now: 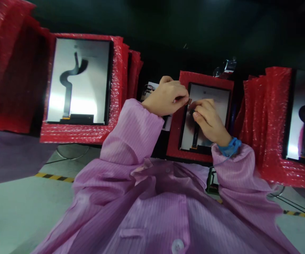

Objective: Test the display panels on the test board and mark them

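Note:
In front of me an LCD screen panel (219,95) lies with its silvery back up on a red bubble-wrap sheet (174,148). A black flex cable (195,135) rises from the panel's lower edge to my right hand (209,120). That hand is closed, with thumb and fingers pinching the cable's upper part. My left hand (168,96) is closed in a pinch at the panel's upper left. A small copper-coloured tab (189,101) shows at its fingertips, between the two hands. Whether the tab belongs to the cable is hidden by the fingers.
Another panel (89,88) with a curled flex cable lies on stacked red bubble wrap at the left. A third panel (295,134) rests on red wrap (271,141) at the right. A small clear-and-silver object (229,66) stands behind. A blue wristband (230,146) circles my right wrist.

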A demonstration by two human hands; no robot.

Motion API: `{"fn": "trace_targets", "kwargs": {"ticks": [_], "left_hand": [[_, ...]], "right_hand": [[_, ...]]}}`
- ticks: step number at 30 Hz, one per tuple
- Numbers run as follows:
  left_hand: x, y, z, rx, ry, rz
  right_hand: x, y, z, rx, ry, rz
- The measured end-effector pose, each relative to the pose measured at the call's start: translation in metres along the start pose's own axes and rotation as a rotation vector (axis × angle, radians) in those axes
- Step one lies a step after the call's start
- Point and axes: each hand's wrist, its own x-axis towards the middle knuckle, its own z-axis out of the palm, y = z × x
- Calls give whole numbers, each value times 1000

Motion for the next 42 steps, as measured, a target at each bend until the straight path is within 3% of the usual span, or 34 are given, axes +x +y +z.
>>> {"fn": "trace_targets", "kwargs": {"ticks": [16, 35, 42], "left_hand": [[-3, 4, 8, 7, -102, -7], [-3, 7, 10, -46, -49, 1], [-4, 7, 8, -2, -102, -8]], "right_hand": [[4, 8, 7, -126, 7, -65], [2, 6, 6, -137, -16, 6], [2, 8, 4, -116, -81, 26]]}}
